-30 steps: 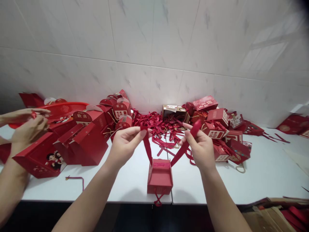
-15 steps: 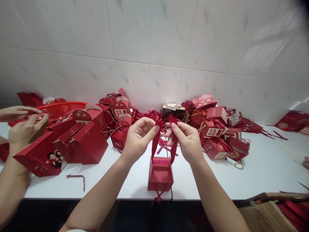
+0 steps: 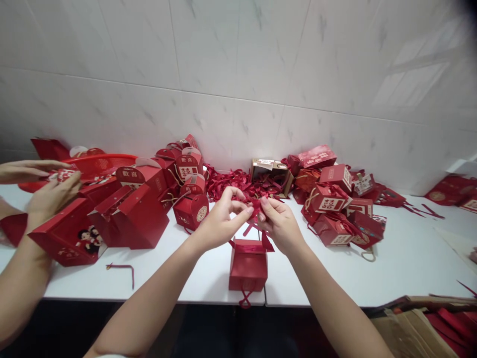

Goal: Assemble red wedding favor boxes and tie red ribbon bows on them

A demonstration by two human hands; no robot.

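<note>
A small red gift box (image 3: 248,272) stands upright near the front edge of the white table, a dark red cord looped at its near side. Dark red ribbon (image 3: 257,211) rises from behind the box's top, and one piece sticks out at the top right corner. Above the box my left hand (image 3: 228,219) pinches the ribbon between thumb and fingers. My right hand (image 3: 280,223) grips it close by, with thumb against forefinger. The fingertips nearly meet and partly hide the ribbon between them.
Red gift boxes (image 3: 192,206) stand at left, others (image 3: 330,199) lie heaped at right. A ribbon pile (image 3: 228,184) and an open carton (image 3: 274,169) lie behind. A co-worker's hands (image 3: 55,191) work near a red basket (image 3: 128,160). A cardboard box (image 3: 410,333) is front right.
The two upright ribbon ends, held apart before, are now brought together and bunched between my fingertips. The ribbon has dropped lower around the box's top.
</note>
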